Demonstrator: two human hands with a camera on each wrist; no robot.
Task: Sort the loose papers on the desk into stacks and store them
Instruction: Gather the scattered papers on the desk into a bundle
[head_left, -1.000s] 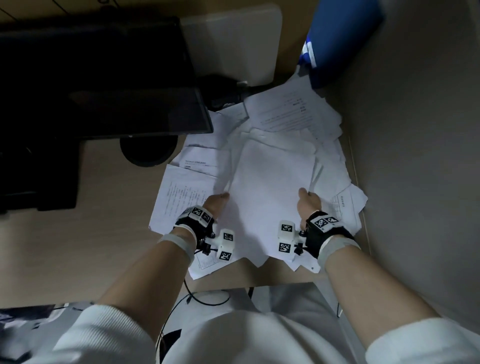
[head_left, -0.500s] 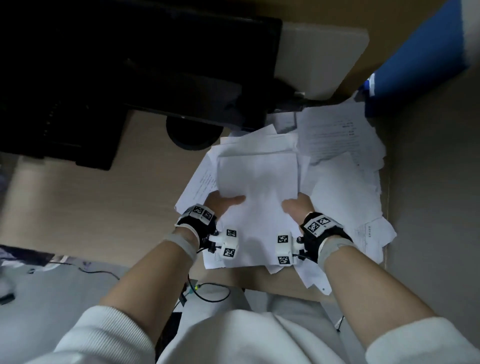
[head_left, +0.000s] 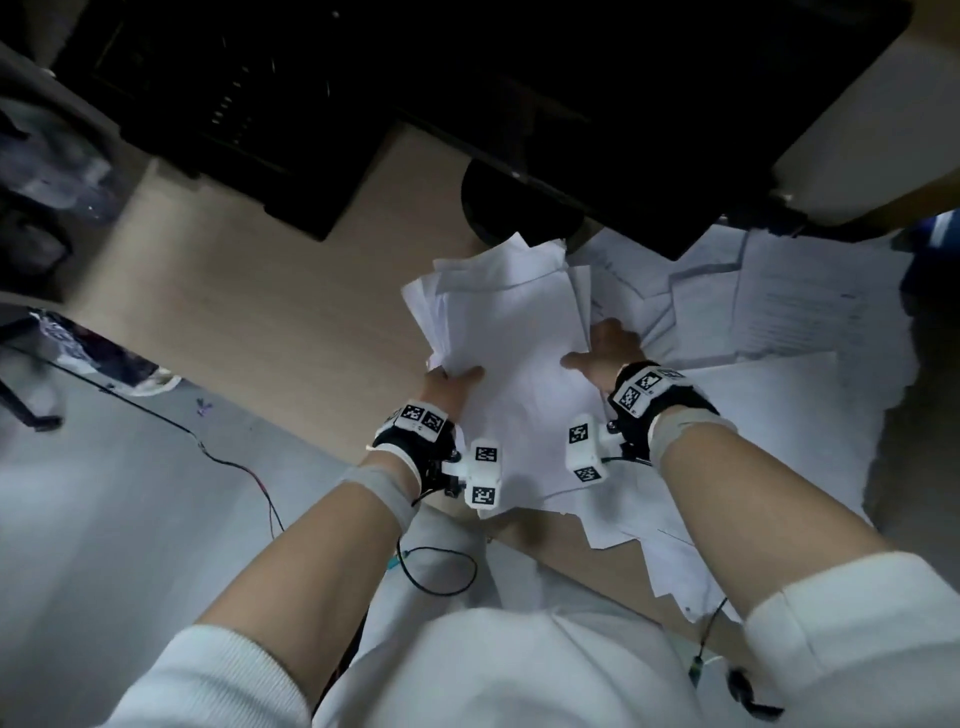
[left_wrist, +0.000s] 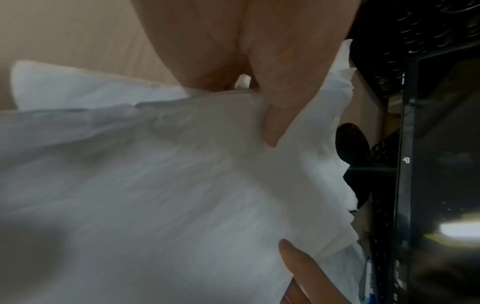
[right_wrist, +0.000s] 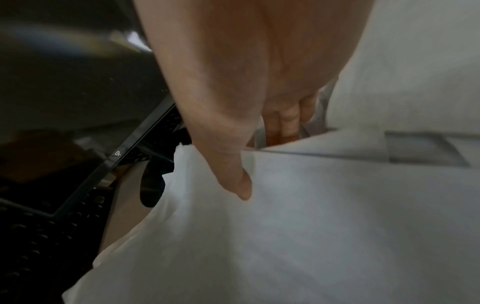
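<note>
Both hands grip one stack of papers (head_left: 511, 343): left hand (head_left: 449, 384) and right hand (head_left: 602, 353) have fingers clamped on its edges, near the monitor (head_left: 597, 104).

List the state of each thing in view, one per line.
bundle of papers: gripped at both sides, edges uneven.
left hand: grips the bundle's left edge, thumb on top.
right hand: grips the bundle's right edge, thumb on top.
loose papers: spread unsorted on the desk.
monitor: screen dark.
</note>
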